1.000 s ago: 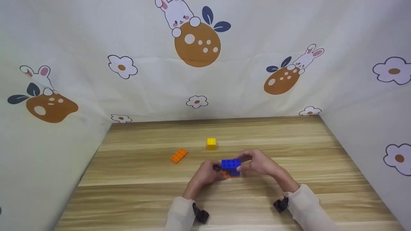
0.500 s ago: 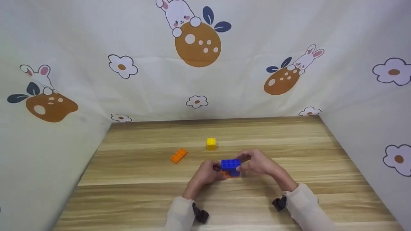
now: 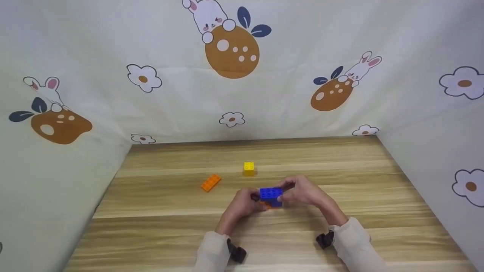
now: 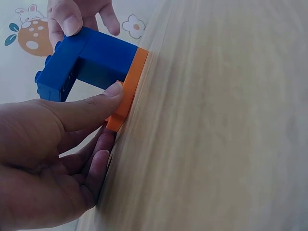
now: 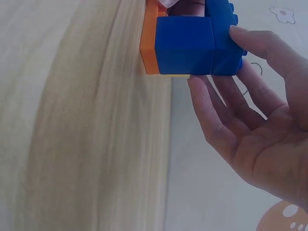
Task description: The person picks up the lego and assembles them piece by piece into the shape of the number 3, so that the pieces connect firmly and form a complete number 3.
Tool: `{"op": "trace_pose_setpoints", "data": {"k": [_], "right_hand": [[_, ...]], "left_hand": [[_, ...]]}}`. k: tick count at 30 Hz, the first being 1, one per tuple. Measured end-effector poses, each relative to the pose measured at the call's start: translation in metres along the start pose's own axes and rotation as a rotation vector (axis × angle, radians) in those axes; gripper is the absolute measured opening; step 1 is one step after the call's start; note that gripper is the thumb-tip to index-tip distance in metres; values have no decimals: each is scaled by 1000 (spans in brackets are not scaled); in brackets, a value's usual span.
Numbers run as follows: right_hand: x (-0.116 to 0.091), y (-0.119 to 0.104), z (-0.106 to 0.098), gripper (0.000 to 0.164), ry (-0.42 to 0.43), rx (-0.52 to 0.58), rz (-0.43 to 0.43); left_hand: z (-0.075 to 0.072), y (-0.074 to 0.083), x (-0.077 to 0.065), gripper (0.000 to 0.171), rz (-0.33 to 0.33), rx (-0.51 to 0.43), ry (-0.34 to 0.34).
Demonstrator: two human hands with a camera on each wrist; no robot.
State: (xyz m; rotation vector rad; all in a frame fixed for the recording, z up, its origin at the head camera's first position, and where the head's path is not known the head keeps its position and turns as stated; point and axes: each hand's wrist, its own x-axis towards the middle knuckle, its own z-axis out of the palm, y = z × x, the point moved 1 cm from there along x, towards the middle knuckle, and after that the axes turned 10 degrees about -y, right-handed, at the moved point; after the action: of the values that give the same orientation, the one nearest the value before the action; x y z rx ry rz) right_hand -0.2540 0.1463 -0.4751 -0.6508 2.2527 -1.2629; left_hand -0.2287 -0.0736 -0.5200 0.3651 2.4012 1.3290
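Note:
Between my hands stands a small stack of toy building bricks. Its base is a flat orange brick (image 4: pixel 136 72) on the table. A tall blue block (image 5: pixel 184 45) rises from the base's right end, and a longer blue brick (image 3: pixel 270 193) lies across the top, jutting left over a gap. My left hand (image 3: pixel 243 203) pinches the base's left end, its thumb (image 4: pixel 113 91) on the upper side and fingers below. My right hand (image 3: pixel 305 192) grips the top blue brick at its right end, the thumb (image 5: pixel 245 36) on the studded face and fingertips at the far side.
Behind the stack on the wooden table (image 3: pixel 159 234) stands a yellow brick (image 3: pixel 248 169). A loose orange brick (image 3: pixel 210 183) lies to its left. A pale printed cloth (image 3: pixel 181 102) encloses the table's back and sides.
My right forearm has swung slightly left. Both hands keep their hold on the stack, which stays nearly in place.

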Motion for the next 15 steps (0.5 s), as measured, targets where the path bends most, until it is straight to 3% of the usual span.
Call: {"op": "trace_pose_setpoints", "data": {"k": [15], "right_hand": [[-1,7,-1,42,1,71,36]], "left_hand": [[-1,-1,0,24,-1,-14,23]]}}
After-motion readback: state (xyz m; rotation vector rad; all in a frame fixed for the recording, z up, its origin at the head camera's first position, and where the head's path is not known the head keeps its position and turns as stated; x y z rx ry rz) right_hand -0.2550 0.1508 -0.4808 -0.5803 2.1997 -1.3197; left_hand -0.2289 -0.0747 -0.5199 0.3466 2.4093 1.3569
